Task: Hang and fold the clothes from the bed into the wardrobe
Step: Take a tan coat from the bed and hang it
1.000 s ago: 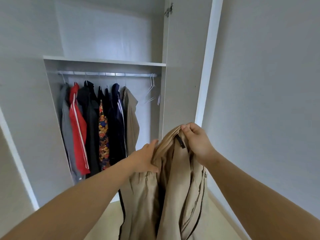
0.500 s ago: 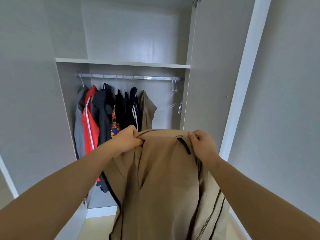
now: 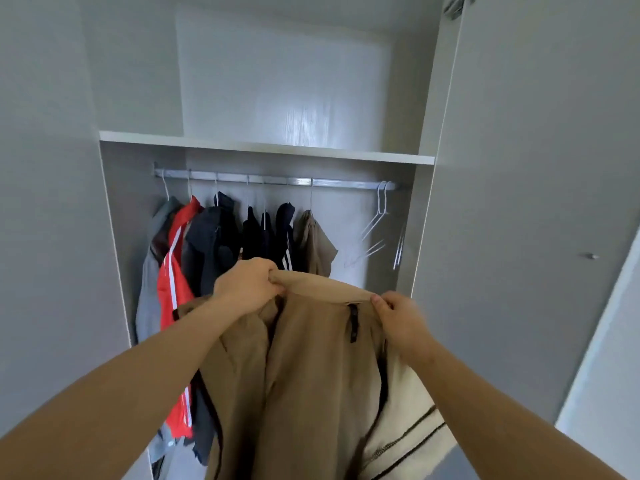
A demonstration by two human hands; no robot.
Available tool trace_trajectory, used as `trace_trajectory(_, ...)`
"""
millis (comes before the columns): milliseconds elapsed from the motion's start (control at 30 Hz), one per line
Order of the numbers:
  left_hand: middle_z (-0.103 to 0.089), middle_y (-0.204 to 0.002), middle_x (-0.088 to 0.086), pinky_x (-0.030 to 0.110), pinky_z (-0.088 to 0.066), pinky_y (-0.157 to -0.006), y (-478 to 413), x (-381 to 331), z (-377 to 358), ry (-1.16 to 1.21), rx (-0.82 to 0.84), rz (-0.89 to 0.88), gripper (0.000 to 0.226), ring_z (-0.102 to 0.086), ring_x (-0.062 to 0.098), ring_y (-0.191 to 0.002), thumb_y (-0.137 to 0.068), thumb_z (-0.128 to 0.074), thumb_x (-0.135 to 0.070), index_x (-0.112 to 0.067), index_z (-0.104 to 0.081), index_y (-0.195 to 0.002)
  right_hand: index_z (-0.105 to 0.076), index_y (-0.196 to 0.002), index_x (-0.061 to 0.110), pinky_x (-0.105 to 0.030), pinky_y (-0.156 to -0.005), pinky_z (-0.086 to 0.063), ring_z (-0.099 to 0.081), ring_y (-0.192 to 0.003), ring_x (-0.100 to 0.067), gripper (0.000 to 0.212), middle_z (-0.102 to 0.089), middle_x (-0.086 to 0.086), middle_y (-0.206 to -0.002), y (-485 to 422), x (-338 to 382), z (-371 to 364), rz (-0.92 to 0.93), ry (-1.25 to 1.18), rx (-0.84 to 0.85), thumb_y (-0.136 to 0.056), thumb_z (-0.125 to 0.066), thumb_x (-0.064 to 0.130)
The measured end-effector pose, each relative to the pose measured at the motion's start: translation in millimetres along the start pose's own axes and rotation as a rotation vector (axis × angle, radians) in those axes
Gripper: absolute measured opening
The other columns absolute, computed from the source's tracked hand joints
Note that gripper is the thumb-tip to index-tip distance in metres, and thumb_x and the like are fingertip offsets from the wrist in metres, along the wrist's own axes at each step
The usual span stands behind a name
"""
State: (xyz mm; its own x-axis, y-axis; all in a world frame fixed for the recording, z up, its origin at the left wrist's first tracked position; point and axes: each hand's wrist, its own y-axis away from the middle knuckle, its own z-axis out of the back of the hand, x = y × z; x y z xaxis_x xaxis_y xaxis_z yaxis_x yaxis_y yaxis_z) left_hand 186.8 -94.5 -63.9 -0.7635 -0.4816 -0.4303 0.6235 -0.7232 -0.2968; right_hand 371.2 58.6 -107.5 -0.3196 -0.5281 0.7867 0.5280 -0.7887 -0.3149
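A pale grey built-in wardrobe point(image 3: 114, 237) stood open and filled the view from nine o'clock to twelve, its flat grey door point(image 3: 519, 202) swung out across the three o'clock side. In front of it, from the centre down to six o'clock, a tan fabric jacket with dark zip trim point(image 3: 311, 375) was held up by its collar and hung down loosely, clear of the wardrobe and not yet on any hanger. Behind it, at ten o'clock, a row of garments hung inside the wardrobe: a grey top point(image 3: 147, 289) furthest left, then a red jacket with white stripes point(image 3: 166, 282), several dark navy pieces point(image 3: 214, 244) and, nearest the centre, a khaki garment point(image 3: 313, 244). A white shelf board point(image 3: 263, 148) crossed the wardrobe at twelve o'clock, with a silver metal hanging rail point(image 3: 277, 180) just under it. The person's left hand point(image 3: 247, 285) had its fingers curled tightly round a bunch of the collar at the centre, while the right hand point(image 3: 401, 317), at four o'clock from it, pinched the other end of the collar between thumb and fingers. Empty white wire hangers point(image 3: 375, 233) hung at the rail's right end, at two o'clock, well apart from the clothes. A black fabric loop point(image 3: 353, 322) showed inside the collar, just beside the right thumb. A small silver knob point(image 3: 593, 256) sat on the door at three o'clock.
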Motion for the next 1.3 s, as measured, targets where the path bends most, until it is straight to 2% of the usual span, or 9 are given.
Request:
trace_trajectory(233,-0.06,-0.099,0.019,0.033,-0.047,-0.081,-80.8,11.7,-7.9,1.033,0.067,0.497,0.029,-0.056,0.027,-0.082,-0.089,-0.056,-0.006,0.005,-0.06,-0.116,-0.045,-0.065,0.016,-0.018,-0.049,-0.026,-0.041,-0.059,-0.007,0.034,-0.045,0.006,-0.062,-72.8,9.4,-56.6,-0.003,0.081,0.052,-0.098,-0.042,0.025)
trace_trajectory(367,-0.056,-0.08,0.013,0.035,-0.046,-0.07,-114.9,16.6,-15.9,1.184,0.063,0.628,0.022,-0.052,0.023,-0.068,-0.089,-0.054,-0.008,0.001,-0.06,-0.108,-0.053,-0.068,0.019,-0.019,-0.055,-0.036,-0.049,-0.07,-0.015,0.026,-0.052,0.005,-0.067,-103.0,-1.1,-85.1,-0.059,0.042,0.265,-0.094,-0.047,0.018)
trace_trajectory(467,-0.053,-0.072,0.01,0.033,-0.045,-0.061,-141.2,14.8,-23.3,1.264,0.028,0.675,0.012,-0.05,0.021,-0.064,-0.09,-0.052,-0.007,-0.002,-0.059,-0.082,-0.057,-0.074,0.023,-0.011,-0.051,-0.038,-0.054,-0.062,-0.01,0.018,-0.061,0.003,-0.075,-132.3,-0.9,-99.3,-0.135,-0.118,0.375,-0.089,-0.052,0.015)
trace_trajectory(667,-0.057,-0.077,0.011,0.034,-0.048,-0.06,-202.4,23.0,-49.2,1.336,-0.071,0.754,0.013,-0.054,0.022,-0.066,-0.09,-0.05,-0.009,-0.002,-0.06,-0.086,-0.054,-0.072,0.03,-0.019,-0.058,-0.04,-0.055,-0.074,-0.014,0.022,-0.061,0.002,-0.086,-213.4,-10.1,-119.0,-0.076,-0.163,0.322,-0.089,-0.049,0.017)
trace_trajectory(833,-0.055,-0.071,0.011,0.033,-0.046,-0.057,-250.5,13.1,-63.3,1.395,-0.101,0.769,0.026,-0.053,0.022,-0.064,-0.093,-0.044,-0.009,-0.005,-0.056,-0.07,-0.058,-0.077,0.023,-0.023,-0.068,-0.046,-0.057,-0.083,-0.015,0.018,-0.058,0.007,-0.085,-286.5,-35.1,-127.2,-0.069,-0.177,0.221,-0.089,-0.048,0.014)
trace_trajectory(900,-0.055,-0.073,0.011,0.035,-0.049,-0.065,-267.5,14.4,-68.4,1.44,-0.1,0.797,0.028,-0.052,0.022,-0.065,-0.094,-0.041,-0.01,-0.004,-0.056,-0.071,-0.061,-0.082,0.018,-0.022,-0.062,-0.043,-0.053,-0.074,-0.01,0.016,-0.059,0.004,-0.087,-312.4,-42.8,-132.6,-0.038,-0.101,0.188,-0.088,-0.047,0.014)
trace_trajectory(967,-0.054,-0.072,0.009,0.031,-0.046,-0.058,-282.1,13.4,-75.0,1.469,-0.097,0.815,0.031,-0.051,0.02,-0.064,-0.096,-0.038,-0.011,-0.004,-0.055,-0.071,-0.064,-0.088,0.014,-0.024,-0.064,-0.04,-0.053,-0.076,-0.014,0.02,-0.063,0.0,-0.092,-340.1,-49.4,-139.1,0.022,0.024,0.181,-0.089,-0.044,0.015)
trace_trajectory(1167,-0.058,-0.058,0.01,0.027,-0.046,-0.052,-308.2,12.7,-87.9,1.553,-0.118,0.877,0.031,-0.05,0.017,-0.063,-0.096,-0.037,-0.011,-0.001,-0.052,-0.071,-0.065,-0.106,0.019,-0.038,-0.09,-0.034,-0.048,-0.111,-0.028,0.031,-0.062,-0.004,-0.11,-390.8,-64.9,-145.5,0.321,0.761,0.143,-0.094,-0.036,0.024)
trace_trajectory(1300,-0.054,-0.076,0.01,0.03,-0.045,-0.069,-321.3,14.5,-94.1,1.578,-0.154,0.875,0.03,-0.051,0.018,-0.067,-0.097,-0.036,-0.013,-0.001,-0.052,-0.075,-0.065,-0.113,0.026,-0.043,-0.109,-0.021,-0.027,-0.134,-0.029,0.03,-0.044,-0.003,-0.139,-410.9,-91.8,-135.6,0.378,1.042,0.145,-0.094,-0.042,0.029)
